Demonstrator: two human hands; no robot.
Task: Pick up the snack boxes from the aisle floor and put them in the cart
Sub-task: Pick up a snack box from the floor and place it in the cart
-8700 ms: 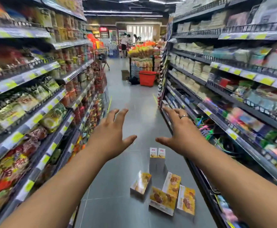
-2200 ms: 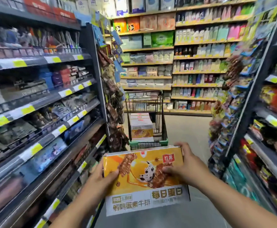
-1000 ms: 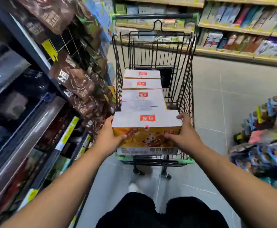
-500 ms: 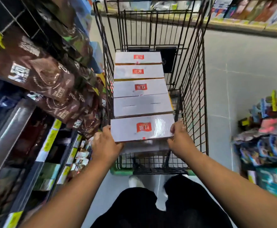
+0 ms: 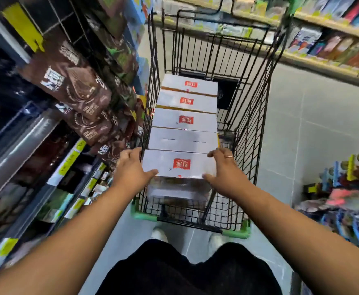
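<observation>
head view looks down into a black wire shopping cart with green plastic corner bumpers (image 5: pixel 257 116), standing on a grey tiled aisle floor (image 5: pixel 315 133); store shelving with yellow price tags (image 5: pixel 68 165) runs along the left, hung with brown glossy snack bags (image 5: pixel 76 86), and a blurred rack of bright packets (image 5: pixel 344 188) sits at the right; a far shelf of coloured boxes (image 5: pixel 332 45) crosses the top; inside the cart, four white-topped snack boxes (image 5: pixel 185 122) stand on edge in a row against its left wall, each touching the next, three showing a red label and the nearest of the four showing a plain top; a fifth white-topped snack box with a red label (image 5: pixel 178 163) sits at the near end of that row, touching the plain-topped one, with its lower face visible through the wire below; left hand (image 5: pixel 131 171) presses the box's left end, thumb curled over the top edge; right hand (image 5: pixel 225 173), with a ring on one finger, clasps the right end the same way; both hands are partly closed around the box; black trousers (image 5: pixel 185 271) and white shoes (image 5: pixel 160 235) show below.
</observation>
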